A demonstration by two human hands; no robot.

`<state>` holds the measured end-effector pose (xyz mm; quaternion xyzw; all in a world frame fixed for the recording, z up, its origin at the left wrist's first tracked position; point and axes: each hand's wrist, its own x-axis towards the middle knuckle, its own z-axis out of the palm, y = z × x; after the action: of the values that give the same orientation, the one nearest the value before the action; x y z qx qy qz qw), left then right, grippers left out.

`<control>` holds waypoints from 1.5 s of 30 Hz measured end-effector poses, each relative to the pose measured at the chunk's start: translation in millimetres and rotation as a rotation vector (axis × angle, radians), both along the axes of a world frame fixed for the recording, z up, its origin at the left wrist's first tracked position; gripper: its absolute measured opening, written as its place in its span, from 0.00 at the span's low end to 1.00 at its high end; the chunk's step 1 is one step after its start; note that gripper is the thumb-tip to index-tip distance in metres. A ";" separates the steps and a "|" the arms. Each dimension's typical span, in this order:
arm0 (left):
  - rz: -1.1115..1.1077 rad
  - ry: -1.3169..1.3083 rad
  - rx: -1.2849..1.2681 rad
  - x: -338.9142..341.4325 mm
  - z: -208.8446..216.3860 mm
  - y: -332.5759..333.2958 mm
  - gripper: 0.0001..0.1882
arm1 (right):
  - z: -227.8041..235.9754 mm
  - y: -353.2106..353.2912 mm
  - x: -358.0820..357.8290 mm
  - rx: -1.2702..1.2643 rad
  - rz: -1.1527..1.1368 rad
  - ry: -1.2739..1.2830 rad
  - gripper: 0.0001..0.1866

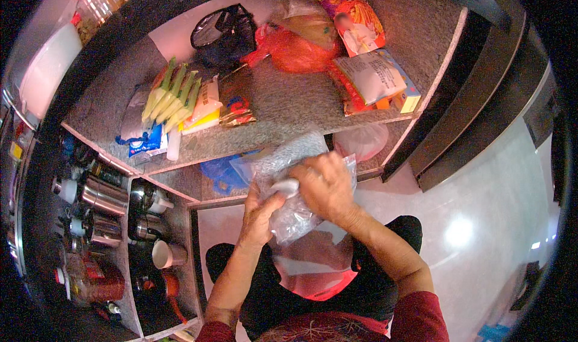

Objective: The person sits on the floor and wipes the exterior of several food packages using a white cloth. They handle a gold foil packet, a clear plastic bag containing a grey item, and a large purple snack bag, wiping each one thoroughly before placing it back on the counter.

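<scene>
In front of my body, over the edge of the stone-topped shelf, I hold a crinkled clear plastic bag (293, 220). Pale, silvery contents show at its upper end; I cannot make out what they are. My left hand (260, 212) pinches the bag's near left side between thumb and fingers. A small white piece (286, 187) sticks out by the left thumb, its kind unclear. Curled over the bag's right side is my right hand (327, 187), its fingers slightly blurred and partly hidden. Both hands are close together.
Long pale-green packets (171, 100) lie at the shelf's left. Behind are a black bag (223, 32) and a red bag (301, 48); a snack bag (359, 23) and a white packet (374, 80) lie right. Below sits a blue bag (224, 173). Pots (103, 194) fill the left cabinet.
</scene>
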<state>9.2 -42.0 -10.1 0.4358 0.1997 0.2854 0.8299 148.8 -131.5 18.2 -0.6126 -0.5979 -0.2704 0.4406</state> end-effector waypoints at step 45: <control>0.029 0.161 0.418 -0.4 -0.4 -11.9 0.24 | 31.9 -12.7 -1.2 -0.244 -0.140 0.045 0.27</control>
<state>8.8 -53.8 -10.4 0.6169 0.2078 0.2967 0.6988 147.7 -144.2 50.2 -0.7078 -0.5720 -0.2119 0.3563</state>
